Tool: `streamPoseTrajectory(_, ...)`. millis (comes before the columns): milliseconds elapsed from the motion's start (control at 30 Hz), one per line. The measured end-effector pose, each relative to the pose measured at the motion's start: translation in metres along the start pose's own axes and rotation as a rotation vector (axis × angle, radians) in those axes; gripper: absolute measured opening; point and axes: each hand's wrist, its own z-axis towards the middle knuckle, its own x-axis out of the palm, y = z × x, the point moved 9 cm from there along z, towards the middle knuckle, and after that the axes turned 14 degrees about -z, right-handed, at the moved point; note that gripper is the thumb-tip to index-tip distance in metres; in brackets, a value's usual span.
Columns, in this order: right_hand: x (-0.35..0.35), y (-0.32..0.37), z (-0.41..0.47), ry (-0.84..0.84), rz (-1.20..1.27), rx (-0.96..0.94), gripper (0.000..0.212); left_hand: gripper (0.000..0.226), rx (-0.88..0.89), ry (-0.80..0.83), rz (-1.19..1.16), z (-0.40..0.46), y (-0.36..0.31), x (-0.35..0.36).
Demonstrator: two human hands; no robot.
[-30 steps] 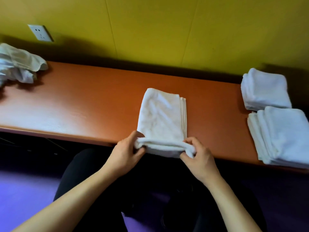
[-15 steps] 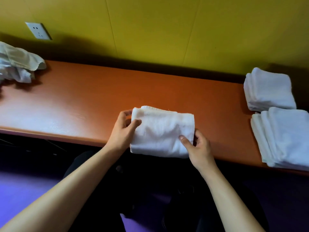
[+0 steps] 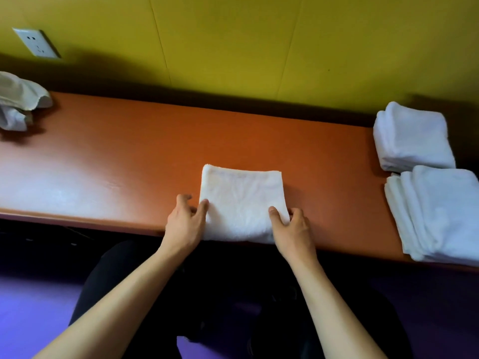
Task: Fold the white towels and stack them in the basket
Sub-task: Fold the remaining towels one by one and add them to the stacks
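Observation:
A white towel (image 3: 242,200), folded into a compact rectangle, lies flat at the near edge of the orange table (image 3: 116,161). My left hand (image 3: 185,224) holds its near left corner between thumb and fingers. My right hand (image 3: 291,229) pinches its near right corner, thumb on top. Two stacks of folded white towels sit at the right end: a far stack (image 3: 412,138) and a near stack (image 3: 438,213). A heap of unfolded white towels (image 3: 18,102) lies at the far left. No basket is in view.
A yellow wall with a white power socket (image 3: 36,44) rises behind the table. My dark-clothed lap and the purple floor (image 3: 31,307) are below the table's near edge.
Both hands lifted the towel's near edge and carried it over to the far side, halving the long strip. The folded towel now lies flat, with both hands on its near corners.

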Motion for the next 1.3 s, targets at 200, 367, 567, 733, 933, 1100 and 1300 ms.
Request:
streamPoseTrajectory(200,0.012,-0.020,0.002,0.203,0.309,0.243,0.072,0.052,-0.164,0.020,-0.075,-0.004,0.006,0.006)
streamPoseTrajectory(367,-0.001,-0.030,-0.006,0.338,0.518,0.232,0.023,0.057,-0.192,0.030,-0.256,-0.012,-0.013,0.015)
streamPoseTrajectory(567,-0.059,-0.052,0.014,0.135,0.463,0.081,0.025,0.044,-0.022,0.229,-0.323,-0.033,-0.053,0.066)
streamPoseTrajectory(733,-0.133,-0.065,0.054,-0.024,0.477,-0.048,0.025,0.056,0.184,0.298,-0.329,-0.042,-0.112,0.110)
streamPoseTrajectory(933,-0.244,-0.079,0.109,-0.186,0.430,-0.148,0.029,0.060,0.341,0.343,-0.340,-0.022,-0.193,0.187)
streamPoseTrajectory(1100,-0.304,-0.116,0.177,-0.340,0.343,-0.089,0.024,0.067,0.445,0.446,-0.317,0.006,-0.262,0.275)
streamPoseTrajectory(1300,-0.369,-0.160,0.237,-0.570,0.354,-0.068,0.012,0.058,0.598,0.539,-0.232,0.030,-0.345,0.374)
